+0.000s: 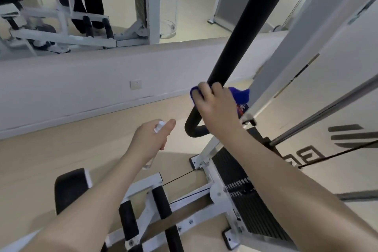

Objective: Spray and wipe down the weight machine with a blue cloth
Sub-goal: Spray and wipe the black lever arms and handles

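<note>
A thick black padded bar (251, 18) of the weight machine runs down from the upper right and curves at its low end. My right hand (216, 106) grips a blue cloth (241, 95) wrapped around that bar just above the curve; cloth shows on both sides of my fingers. My left hand (152, 139) holds a small clear spray bottle (158, 127) to the left of the bar, its white nozzle sticking out above my fingers and its body hidden in my palm. The machine's white frame (206, 192) and weight stack (251, 196) lie below.
Black foam rollers (161, 202) and a black seat pad (69, 188) sit under my arms. A low white wall (81, 88) with a socket stands ahead, a mirror (122, 2) above it. A grey panel (337, 88) and cables fill the right side. Beige floor (51, 149) lies left.
</note>
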The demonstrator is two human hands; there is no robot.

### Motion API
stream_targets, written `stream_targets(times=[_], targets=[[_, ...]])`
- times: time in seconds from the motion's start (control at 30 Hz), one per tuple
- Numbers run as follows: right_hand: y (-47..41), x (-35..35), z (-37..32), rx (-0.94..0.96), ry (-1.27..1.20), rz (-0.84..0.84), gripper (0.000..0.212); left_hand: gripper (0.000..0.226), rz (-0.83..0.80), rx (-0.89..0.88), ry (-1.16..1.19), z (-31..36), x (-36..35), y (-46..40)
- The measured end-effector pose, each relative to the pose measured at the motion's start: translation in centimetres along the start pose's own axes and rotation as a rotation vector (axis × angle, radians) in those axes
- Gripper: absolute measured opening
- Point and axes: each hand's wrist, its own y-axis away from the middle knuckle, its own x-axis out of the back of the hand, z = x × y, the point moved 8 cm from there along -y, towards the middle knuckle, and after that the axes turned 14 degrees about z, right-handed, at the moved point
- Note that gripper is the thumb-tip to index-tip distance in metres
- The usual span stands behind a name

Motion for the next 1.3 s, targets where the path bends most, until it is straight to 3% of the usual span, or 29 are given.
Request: stream_targets(times=[0.1, 0.2, 0.3, 0.63, 0.73, 0.83, 0.93, 1.1, 1.17, 1.3], targets=[[9.8, -5.7, -3.0, -0.145, -0.188, -0.609, 0.035, 0.059, -0.002, -0.051, -0.129, -1.8, -2.3, 0.3], [17.8, -7.0, -1.3, -0.541, -0.190, -0.805, 0.032, 0.049, -0.029, -0.084, -0.377, -3.2, -6.6, -0.2], [22.3, -7.5, -1.4, -0.661, -0.224, -0.921, 0.030, 0.047, -0.038, -0.085, -0.501, -4.6, -11.1, -0.8], [23.8, -10.4, -0.1, -0.838, -0.360, -0.791, 0.027, 0.049, 0.009, -0.112, -0.587, -4.5, -20.4, -2.6], [23.2, -10.3, 0.4, -0.897, -0.400, -0.699, 0.032, 0.048, 0.011, -0.026, -0.562, -5.2, -20.0, -2.7], [21.0, -11.1, 2.3, -1.100, -0.472, -0.516, 0.036, 0.047, -0.036, 0.099, -0.529, -7.2, -18.2, -2.1], [18.4, -14.8, 4.0, -1.237, -0.554, -0.379, 0.040, 0.052, -0.061, 0.085, -0.528, -8.3, -14.8, -2.4], [16.6, -19.9, -1.6, -1.224, -0.692, -0.532, 0.035, 0.032, 0.073, -0.023, -0.375, -6.6, -8.5, -4.7], [15.9, -19.2, -3.3, -1.239, -0.864, -0.477, 0.027, 0.041, 0.085, -0.109, -0.271, -5.2, -7.8, -5.4], [15.2, -17.9, -2.8, -1.043, -0.971, -0.405, 0.025, 0.046, -0.053, -0.183, -0.102, -3.6, -9.0, -6.0]])
